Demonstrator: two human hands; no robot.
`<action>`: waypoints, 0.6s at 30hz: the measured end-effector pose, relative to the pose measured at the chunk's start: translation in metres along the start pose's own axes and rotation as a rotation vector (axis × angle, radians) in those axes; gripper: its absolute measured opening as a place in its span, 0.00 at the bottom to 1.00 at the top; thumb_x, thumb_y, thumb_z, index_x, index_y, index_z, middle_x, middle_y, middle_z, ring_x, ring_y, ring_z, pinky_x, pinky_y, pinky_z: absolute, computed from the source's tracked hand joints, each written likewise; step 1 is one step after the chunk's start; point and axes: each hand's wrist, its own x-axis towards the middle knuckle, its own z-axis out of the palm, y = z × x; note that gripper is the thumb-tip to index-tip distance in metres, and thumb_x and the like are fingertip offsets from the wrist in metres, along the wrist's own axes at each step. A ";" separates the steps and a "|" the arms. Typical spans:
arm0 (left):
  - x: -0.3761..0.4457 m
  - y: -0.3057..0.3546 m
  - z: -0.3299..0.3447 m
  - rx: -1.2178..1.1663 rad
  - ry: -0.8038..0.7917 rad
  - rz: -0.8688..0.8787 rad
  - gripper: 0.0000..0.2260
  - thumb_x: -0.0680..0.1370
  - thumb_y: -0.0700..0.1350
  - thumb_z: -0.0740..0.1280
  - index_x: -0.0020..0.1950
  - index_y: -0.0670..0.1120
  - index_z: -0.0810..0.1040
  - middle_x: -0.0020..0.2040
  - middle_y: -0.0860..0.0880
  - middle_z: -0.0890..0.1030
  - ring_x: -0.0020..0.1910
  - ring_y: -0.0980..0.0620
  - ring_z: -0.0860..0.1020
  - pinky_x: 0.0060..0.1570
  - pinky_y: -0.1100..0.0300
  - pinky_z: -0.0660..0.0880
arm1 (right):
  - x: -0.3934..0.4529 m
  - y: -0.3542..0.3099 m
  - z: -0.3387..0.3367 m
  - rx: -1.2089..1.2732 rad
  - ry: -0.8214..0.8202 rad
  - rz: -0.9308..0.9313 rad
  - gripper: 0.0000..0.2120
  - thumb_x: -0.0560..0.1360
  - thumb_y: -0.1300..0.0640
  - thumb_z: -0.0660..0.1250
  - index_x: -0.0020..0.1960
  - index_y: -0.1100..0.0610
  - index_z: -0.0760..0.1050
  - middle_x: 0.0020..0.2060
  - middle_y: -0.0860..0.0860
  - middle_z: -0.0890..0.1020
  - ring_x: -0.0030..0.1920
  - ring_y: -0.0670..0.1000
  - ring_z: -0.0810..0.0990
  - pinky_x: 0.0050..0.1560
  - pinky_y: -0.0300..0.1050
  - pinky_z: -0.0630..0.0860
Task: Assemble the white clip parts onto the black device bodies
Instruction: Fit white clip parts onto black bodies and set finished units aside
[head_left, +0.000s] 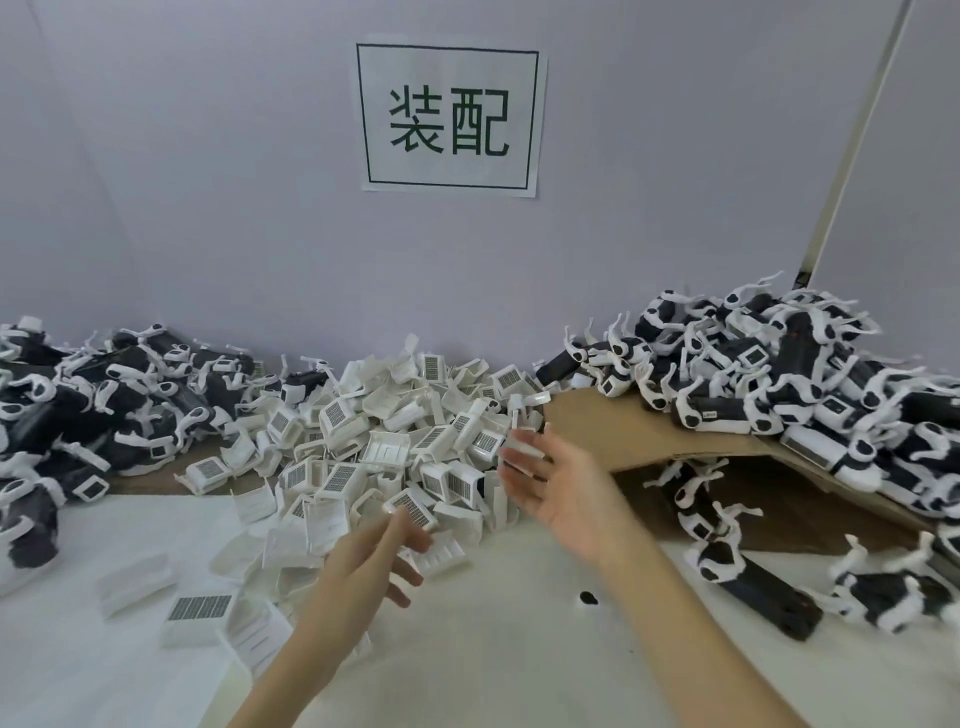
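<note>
White tabletop (493, 649), grey wall behind with a paper sign (451, 115). White clip parts (395, 447) heaped mid-table; black device bodies (769, 374) piled right on cardboard (649, 431), another pile (78, 405) left. Your left hand (374, 556) reaches at the heap's near edge, fingers loosely spread, holding nothing. Your right hand (550, 483) hangs wide, palm up, beside the heap.

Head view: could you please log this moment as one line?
left hand: open, fingers at white clip parts | right hand: open, beside pile | black device bodies: heaped either side | holding: nothing
</note>
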 end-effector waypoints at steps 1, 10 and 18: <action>-0.001 -0.001 0.001 0.047 0.016 0.019 0.22 0.81 0.59 0.62 0.51 0.41 0.85 0.48 0.48 0.86 0.42 0.46 0.84 0.40 0.49 0.82 | -0.001 0.017 0.000 0.021 0.014 0.034 0.16 0.83 0.50 0.65 0.60 0.63 0.81 0.48 0.59 0.86 0.44 0.56 0.87 0.44 0.49 0.85; 0.016 0.002 -0.025 0.653 0.249 0.317 0.07 0.85 0.50 0.66 0.53 0.49 0.82 0.50 0.56 0.78 0.50 0.55 0.78 0.52 0.57 0.76 | 0.003 0.099 -0.015 0.269 -0.063 0.138 0.17 0.81 0.49 0.67 0.58 0.62 0.84 0.44 0.56 0.84 0.39 0.53 0.86 0.39 0.45 0.85; 0.071 0.011 -0.178 1.491 0.526 -0.235 0.19 0.86 0.53 0.60 0.75 0.47 0.71 0.79 0.36 0.64 0.78 0.31 0.62 0.76 0.33 0.61 | 0.005 0.101 -0.011 0.315 -0.136 0.121 0.18 0.82 0.49 0.64 0.56 0.61 0.85 0.43 0.54 0.84 0.40 0.52 0.85 0.40 0.42 0.84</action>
